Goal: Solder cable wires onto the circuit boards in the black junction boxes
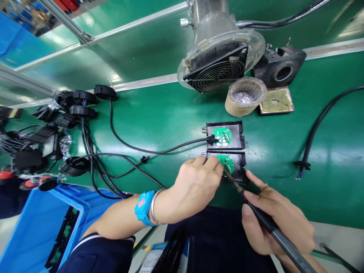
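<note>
Two black plastic housings lie one behind the other, each with a green circuit board inside. In the rear housing (237,142), a black cable (159,152) runs up to the board (226,134). Over the left side of the front housing (240,167), my left hand (197,185) is closed in a pinch; its fingertips and whatever they hold are hidden. My right hand (275,216) grips a soldering iron (261,218) like a pen, index finger stretched out by the housing's right edge. The iron's tip reaches the front circuit board (229,161), near my left fingers.
A fume extractor fan (218,72) hangs behind the housings. Nearby stand a pot of solder scraps (240,106), a sponge tray (277,100) and a black iron holder (280,68). Cables with round black parts (82,112) crowd the left. Another cable (309,140) lies right; a blue bin (34,223) stands front left.
</note>
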`<state>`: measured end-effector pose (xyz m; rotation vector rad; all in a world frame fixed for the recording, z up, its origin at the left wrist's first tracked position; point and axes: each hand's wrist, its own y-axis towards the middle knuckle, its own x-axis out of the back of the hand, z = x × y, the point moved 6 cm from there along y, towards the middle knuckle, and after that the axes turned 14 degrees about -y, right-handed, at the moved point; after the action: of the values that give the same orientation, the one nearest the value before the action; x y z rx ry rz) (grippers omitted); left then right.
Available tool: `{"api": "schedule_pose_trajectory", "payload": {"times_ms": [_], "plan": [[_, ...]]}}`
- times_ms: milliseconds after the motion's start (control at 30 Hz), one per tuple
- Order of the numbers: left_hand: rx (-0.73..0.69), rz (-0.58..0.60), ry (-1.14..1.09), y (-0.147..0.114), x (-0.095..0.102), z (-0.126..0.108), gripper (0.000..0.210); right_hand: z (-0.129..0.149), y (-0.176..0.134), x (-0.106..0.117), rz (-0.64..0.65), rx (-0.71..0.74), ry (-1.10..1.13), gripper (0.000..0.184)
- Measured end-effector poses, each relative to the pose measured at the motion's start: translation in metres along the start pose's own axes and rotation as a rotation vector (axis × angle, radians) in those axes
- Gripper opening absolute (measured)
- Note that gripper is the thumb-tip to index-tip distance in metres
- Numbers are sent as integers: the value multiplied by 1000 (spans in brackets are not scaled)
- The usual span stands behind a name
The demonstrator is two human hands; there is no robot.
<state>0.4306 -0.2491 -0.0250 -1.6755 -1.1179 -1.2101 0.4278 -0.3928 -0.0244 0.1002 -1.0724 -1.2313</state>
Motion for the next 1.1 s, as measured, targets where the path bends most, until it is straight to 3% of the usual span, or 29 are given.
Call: {"api": "schedule_pose_trajectory", "payload": {"times_ms": [633,933,1100], "plan": [[-70,46,-11,4,-1,-1,18,0,3,1,1,17,7,30],[-85,48,-14,3,-1,-3,19,3,5,-5,88,67,-33,20],[-78,60,-9,4,-3,-2,17,-3,-4,1,85,-52,12,16]]}}
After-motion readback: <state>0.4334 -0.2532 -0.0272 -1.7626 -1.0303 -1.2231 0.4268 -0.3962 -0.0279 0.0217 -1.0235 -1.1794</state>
